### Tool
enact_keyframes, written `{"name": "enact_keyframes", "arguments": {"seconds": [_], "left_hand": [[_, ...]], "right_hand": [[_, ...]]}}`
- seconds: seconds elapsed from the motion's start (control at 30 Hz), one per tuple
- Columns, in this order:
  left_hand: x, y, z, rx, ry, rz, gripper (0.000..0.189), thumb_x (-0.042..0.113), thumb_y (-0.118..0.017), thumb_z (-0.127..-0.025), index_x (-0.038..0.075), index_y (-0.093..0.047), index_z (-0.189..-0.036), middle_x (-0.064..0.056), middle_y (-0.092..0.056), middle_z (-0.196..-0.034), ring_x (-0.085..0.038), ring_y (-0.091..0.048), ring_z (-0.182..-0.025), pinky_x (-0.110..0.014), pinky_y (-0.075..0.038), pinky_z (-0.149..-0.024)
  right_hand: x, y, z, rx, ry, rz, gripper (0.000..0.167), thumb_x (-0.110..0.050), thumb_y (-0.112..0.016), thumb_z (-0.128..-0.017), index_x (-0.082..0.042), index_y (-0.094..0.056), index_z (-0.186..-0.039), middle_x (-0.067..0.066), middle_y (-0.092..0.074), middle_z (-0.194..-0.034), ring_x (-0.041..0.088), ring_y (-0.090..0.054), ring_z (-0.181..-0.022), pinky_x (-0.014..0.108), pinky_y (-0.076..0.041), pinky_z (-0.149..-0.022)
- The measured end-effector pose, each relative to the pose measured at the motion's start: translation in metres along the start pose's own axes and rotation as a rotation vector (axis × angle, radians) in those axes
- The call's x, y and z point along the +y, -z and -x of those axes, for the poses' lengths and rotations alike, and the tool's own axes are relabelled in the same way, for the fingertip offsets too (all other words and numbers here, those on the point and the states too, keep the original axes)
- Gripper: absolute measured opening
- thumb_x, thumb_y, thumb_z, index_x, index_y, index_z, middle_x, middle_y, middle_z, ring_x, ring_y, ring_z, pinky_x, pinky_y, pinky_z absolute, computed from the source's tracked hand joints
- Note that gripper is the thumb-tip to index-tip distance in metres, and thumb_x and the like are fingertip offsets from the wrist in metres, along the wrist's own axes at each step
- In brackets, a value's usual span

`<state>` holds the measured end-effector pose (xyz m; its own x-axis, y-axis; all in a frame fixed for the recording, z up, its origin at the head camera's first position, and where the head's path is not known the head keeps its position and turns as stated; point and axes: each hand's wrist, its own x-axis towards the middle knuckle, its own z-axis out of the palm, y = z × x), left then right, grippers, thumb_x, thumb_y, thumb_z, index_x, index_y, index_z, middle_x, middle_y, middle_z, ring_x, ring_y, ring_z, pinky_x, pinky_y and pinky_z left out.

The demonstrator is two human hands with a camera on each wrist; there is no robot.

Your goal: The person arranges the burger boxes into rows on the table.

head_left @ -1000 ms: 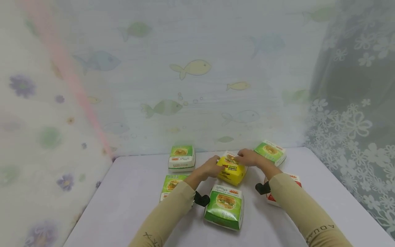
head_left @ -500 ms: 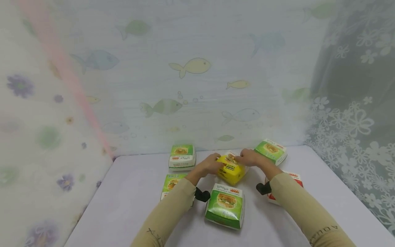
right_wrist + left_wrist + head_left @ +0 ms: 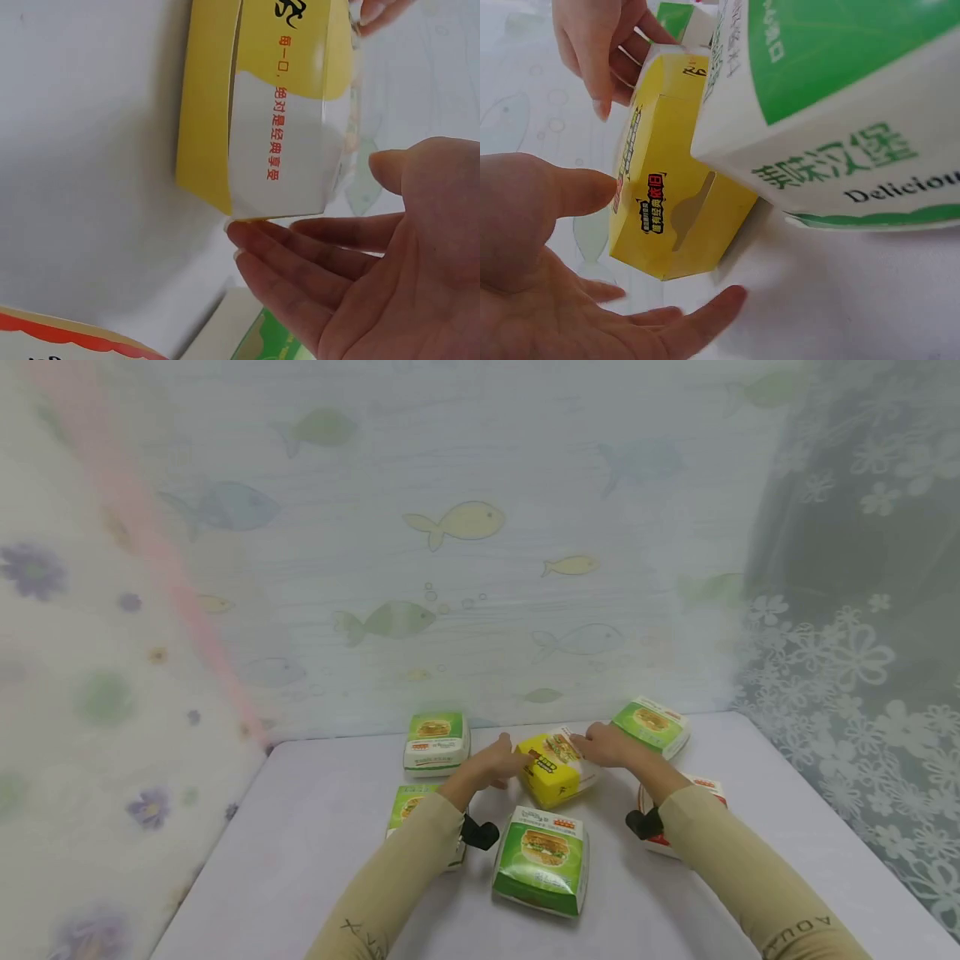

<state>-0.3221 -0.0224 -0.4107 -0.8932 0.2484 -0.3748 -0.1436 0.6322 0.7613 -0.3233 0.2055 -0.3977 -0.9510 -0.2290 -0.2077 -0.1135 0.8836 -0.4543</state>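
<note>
My spread, ungripping left hand and right hand flank one yellow box amid four green boxes, one red box.

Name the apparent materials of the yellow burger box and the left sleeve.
Yellow burger box: probably thin coated paperboard, smooth with a slight sheen, from its crisp creases, cut edges and lettering.
Left sleeve: most likely fabric, matte, as its close fit and lack of glare suggest; the fibre can't be told.

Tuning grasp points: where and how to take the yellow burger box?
I'd grip the yellow burger box by two opposite side walls, coming from left and right: the walls look broad and flat, while the front green box crowds its near corner.
</note>
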Motion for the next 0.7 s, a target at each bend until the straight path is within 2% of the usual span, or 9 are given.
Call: {"name": "enact_keyframes", "arguments": {"seconds": [0.1,0.2,0.33,0.4,0.5,0.63,0.7], "left_hand": [[0.000,-0.002,0.003,-0.024,0.043,0.017,0.084,0.033,-0.057,-0.105,-0.002,-0.008,-0.162,-0.025,-0.038,-0.155,-0.035,-0.059,-0.122,-0.043,-0.059,-0.089],[0.001,-0.003,0.003,-0.053,0.015,0.039,0.073,0.028,-0.058,-0.105,-0.005,-0.021,-0.158,-0.023,-0.051,-0.139,-0.034,-0.064,-0.110,-0.042,-0.061,-0.084],[0.001,-0.001,0.000,-0.049,-0.037,0.031,0.056,0.022,-0.056,-0.104,-0.004,-0.037,-0.150,-0.019,-0.058,-0.123,-0.031,-0.064,-0.103,-0.045,-0.060,-0.086],[0.001,0.001,-0.002,-0.035,-0.048,0.027,0.055,0.021,-0.054,-0.104,-0.003,-0.038,-0.151,-0.019,-0.058,-0.126,-0.030,-0.063,-0.105,-0.047,-0.059,-0.088],[-0.001,0.004,-0.004,-0.027,-0.054,0.018,0.060,0.024,-0.053,-0.105,-0.001,-0.033,-0.156,-0.021,-0.053,-0.140,-0.032,-0.060,-0.116,-0.048,-0.058,-0.092],[-0.006,0.009,-0.001,-0.038,-0.072,-0.033,0.069,0.031,-0.053,-0.106,-0.002,-0.024,-0.160,-0.022,-0.034,-0.161,-0.036,-0.048,-0.137,-0.047,-0.057,-0.094],[-0.008,0.011,0.003,-0.055,-0.075,-0.058,0.075,0.033,-0.054,-0.106,-0.003,-0.019,-0.161,-0.022,-0.023,-0.166,-0.036,-0.041,-0.143,-0.047,-0.056,-0.095]], "right_hand": [[0.001,0.001,0.002,-0.015,-0.004,-0.003,0.051,-0.032,-0.045,-0.109,0.014,-0.059,-0.123,0.021,-0.066,-0.105,0.029,-0.060,-0.092,0.043,-0.054,-0.081],[0.001,-0.001,0.005,-0.030,-0.012,-0.010,0.047,-0.031,-0.047,-0.108,0.011,-0.063,-0.118,0.016,-0.067,-0.096,0.026,-0.061,-0.086,0.039,-0.053,-0.077],[-0.003,-0.003,0.007,-0.060,0.005,-0.046,0.040,-0.029,-0.047,-0.108,0.005,-0.065,-0.097,0.014,-0.067,-0.082,0.022,-0.060,-0.073,0.033,-0.050,-0.066],[-0.005,-0.003,0.007,-0.081,0.006,-0.070,0.039,-0.029,-0.047,-0.109,0.003,-0.063,-0.094,0.014,-0.068,-0.081,0.022,-0.061,-0.072,0.031,-0.051,-0.064],[-0.007,-0.003,0.006,-0.105,-0.012,-0.088,0.037,-0.030,-0.046,-0.109,0.001,-0.062,-0.097,0.014,-0.068,-0.083,0.024,-0.064,-0.075,0.032,-0.053,-0.066],[-0.008,0.000,0.006,-0.092,-0.013,-0.058,0.039,-0.030,-0.045,-0.109,0.004,-0.061,-0.099,0.016,-0.068,-0.085,0.029,-0.069,-0.079,0.035,-0.056,-0.069],[-0.007,0.002,0.005,-0.082,-0.009,-0.039,0.043,-0.030,-0.045,-0.110,0.010,-0.061,-0.109,0.017,-0.067,-0.088,0.029,-0.069,-0.080,0.037,-0.057,-0.070]]}}
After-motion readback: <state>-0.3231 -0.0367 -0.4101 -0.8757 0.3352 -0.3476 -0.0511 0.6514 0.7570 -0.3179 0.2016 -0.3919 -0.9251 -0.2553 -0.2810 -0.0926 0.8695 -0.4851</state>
